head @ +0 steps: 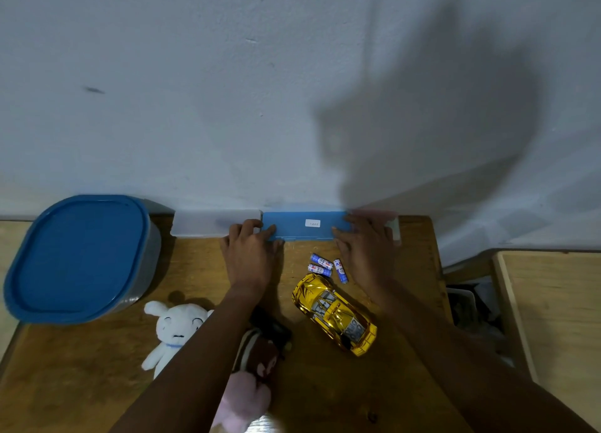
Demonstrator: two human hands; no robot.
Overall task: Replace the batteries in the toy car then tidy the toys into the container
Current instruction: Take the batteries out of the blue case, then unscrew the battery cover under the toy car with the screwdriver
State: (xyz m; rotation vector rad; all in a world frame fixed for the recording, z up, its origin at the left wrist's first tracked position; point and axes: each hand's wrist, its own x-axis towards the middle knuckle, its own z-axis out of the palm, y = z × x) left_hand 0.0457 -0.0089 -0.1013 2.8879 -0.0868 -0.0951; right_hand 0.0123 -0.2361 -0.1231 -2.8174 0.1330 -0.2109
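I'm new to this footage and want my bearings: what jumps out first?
The shiny gold toy car mid-table, with three batteries just beyond it. The left hand and right hand grip the ends of a blue case against the wall; a big blue-lidded container sits far left.

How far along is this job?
Done: nothing visibly; three blue-and-white batteries lie loose beside the shiny gold toy car. In hand: left hand and right hand grip the flat blue plastic case. Left: battery swap, then packing; the white plush rabbit lies out, the blue-lidded container is shut.
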